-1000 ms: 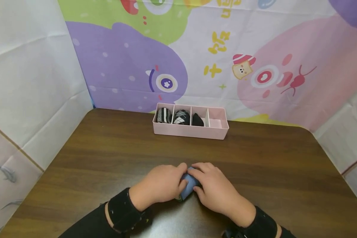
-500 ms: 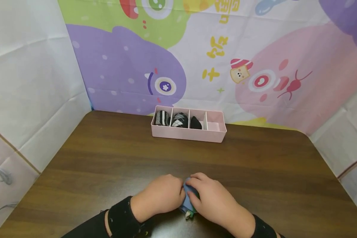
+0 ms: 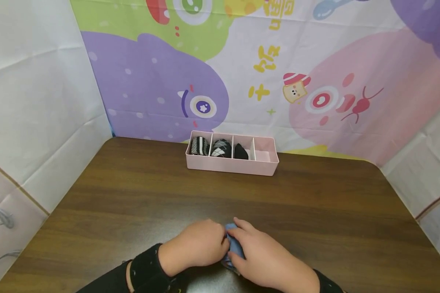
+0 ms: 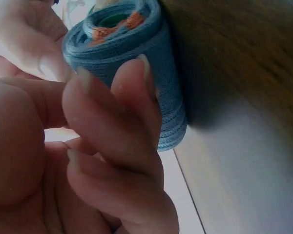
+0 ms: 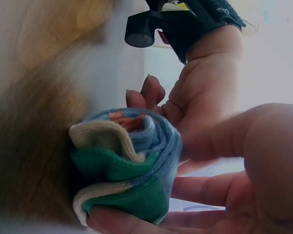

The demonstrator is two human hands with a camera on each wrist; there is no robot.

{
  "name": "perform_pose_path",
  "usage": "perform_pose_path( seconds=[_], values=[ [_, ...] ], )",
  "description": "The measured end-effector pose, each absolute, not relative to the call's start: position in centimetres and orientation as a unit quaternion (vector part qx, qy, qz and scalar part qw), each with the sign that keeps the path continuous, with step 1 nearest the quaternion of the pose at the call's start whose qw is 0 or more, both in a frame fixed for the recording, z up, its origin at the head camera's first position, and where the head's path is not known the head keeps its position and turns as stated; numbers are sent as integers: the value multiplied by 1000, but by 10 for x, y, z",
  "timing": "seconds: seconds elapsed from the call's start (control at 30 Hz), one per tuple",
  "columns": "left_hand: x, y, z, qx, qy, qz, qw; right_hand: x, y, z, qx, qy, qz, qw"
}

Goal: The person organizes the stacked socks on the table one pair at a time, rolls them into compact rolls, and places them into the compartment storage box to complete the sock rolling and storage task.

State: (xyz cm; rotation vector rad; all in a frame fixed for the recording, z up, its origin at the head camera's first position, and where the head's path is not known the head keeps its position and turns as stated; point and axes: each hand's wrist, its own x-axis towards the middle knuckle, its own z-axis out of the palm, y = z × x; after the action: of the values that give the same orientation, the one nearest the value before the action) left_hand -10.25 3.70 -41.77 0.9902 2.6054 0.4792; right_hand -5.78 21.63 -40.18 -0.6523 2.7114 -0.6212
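Note:
A rolled-up pair of blue socks point(image 3: 235, 247) sits on the table between both hands. My left hand point(image 3: 199, 245) holds its left side, the fingers curled with their tips at the roll. From the other side my right hand point(image 3: 265, 256) grips the roll, thumb near me and fingers over the far part. In the right wrist view the end of the sock roll point(image 5: 119, 165) shows cream and green layers with orange inside the blue. The left wrist view shows the roll's ribbed blue outside point(image 4: 168, 97). My right palm's contact is hidden in the head view.
A pink divided box point(image 3: 231, 164) stands at the table's back edge. Its compartments hold a striped sock roll point(image 3: 199, 145), an argyle one point(image 3: 221, 148) and a black one point(image 3: 240, 151); the rightmost is bare. A cartoon-print cloth point(image 3: 161, 81) hangs behind the brown table point(image 3: 132, 191).
Both hands and the sock roll have come nearer to me, and the roll has turned more upright in the head view. My left fingers have curled in more. The head view has shifted slightly.

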Motion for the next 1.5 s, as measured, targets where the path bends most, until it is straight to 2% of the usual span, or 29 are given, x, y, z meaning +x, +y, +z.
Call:
perform_pose_path(
  seconds=[0.13, 0.33, 0.43, 0.77, 1.0, 1.5],
  values=[
    [-102, 38, -417, 342, 913, 168, 147, -57, 216, -402, -251, 948, -172, 87],
    [-100, 38, -417, 336, 915, 173, 140, -57, 215, -403, -224, 970, -100, -8],
    [-100, 39, -419, 329, 918, 173, 136, -57, 215, -403, -222, 968, -118, -28],
    [-101, 42, -419, 325, 920, 160, 146, -52, 214, -400, -213, 965, -154, 20],
    [-101, 41, -420, 331, 912, 177, 166, -52, 212, -403, -204, 958, -188, 74],
    [-103, 41, -422, 343, 887, 211, 226, -57, 216, -405, -208, 944, -229, 115]
  ],
)
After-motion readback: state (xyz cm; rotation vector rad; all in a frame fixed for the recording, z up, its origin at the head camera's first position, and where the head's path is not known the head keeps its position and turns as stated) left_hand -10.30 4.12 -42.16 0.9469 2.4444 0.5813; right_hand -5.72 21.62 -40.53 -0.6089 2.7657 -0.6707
